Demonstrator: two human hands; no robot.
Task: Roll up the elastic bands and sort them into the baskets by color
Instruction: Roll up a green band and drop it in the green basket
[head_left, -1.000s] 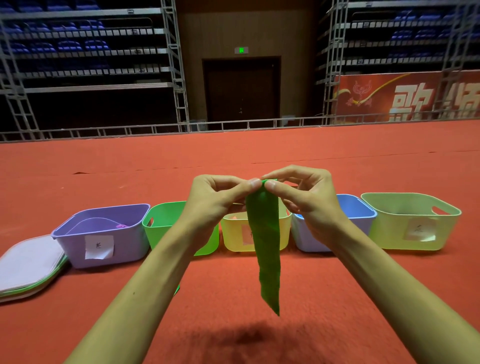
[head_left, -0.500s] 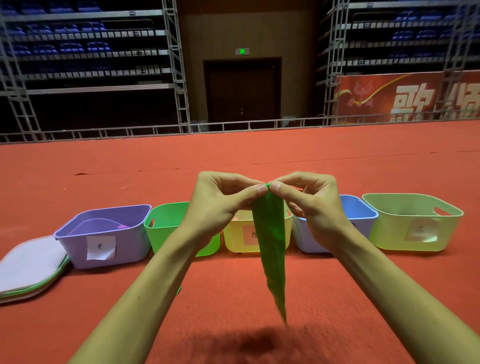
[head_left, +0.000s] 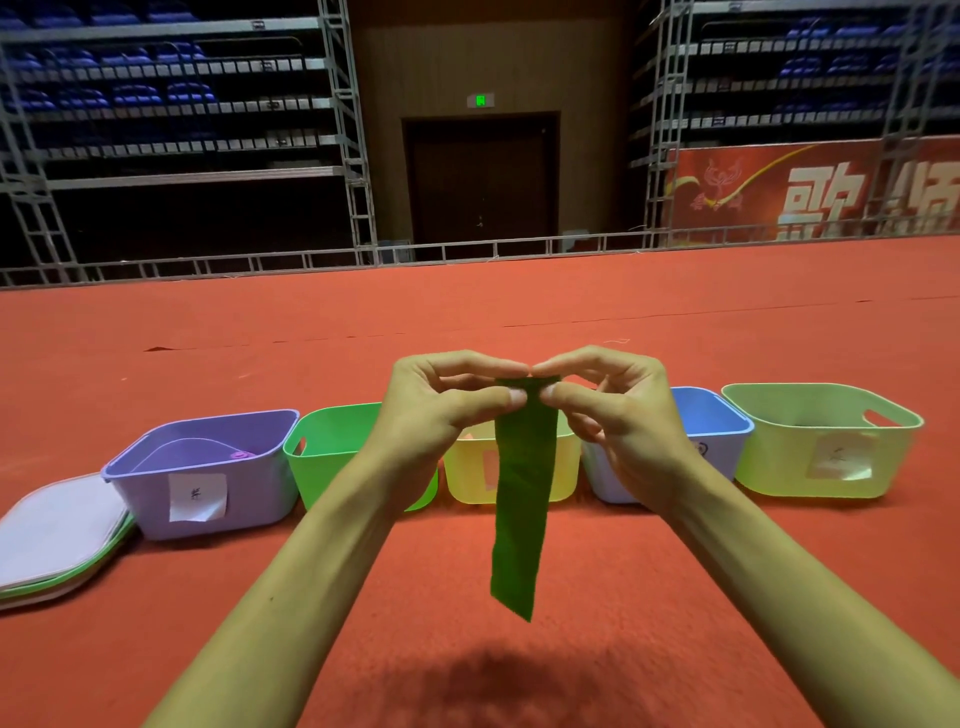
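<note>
Two hands, the left hand (head_left: 431, 415) and the right hand (head_left: 623, 421), pinch with curled fingers (head_left: 483, 402) the top edge of the green elastic band (head_left: 521, 493); it hangs over the red floor (head_left: 415, 613), before the yellow basket (head_left: 465, 486).

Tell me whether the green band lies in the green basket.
No, the left hand and right hand pinch the top of the green band in the air.

Green elastic band (head_left: 519, 499): thin, matt, smooth rubbery sheet; purple basket (head_left: 249, 483), green basket (head_left: 332, 447), yellow basket (head_left: 462, 488), blue basket (head_left: 722, 447), pale green basket (head_left: 779, 457): smooth moulded plastic, faint sheen, with white paper labels (head_left: 197, 496); floor (head_left: 467, 312): red, rough felt-like carpet; scaffolding (head_left: 345, 130): dull grey metal.
</note>
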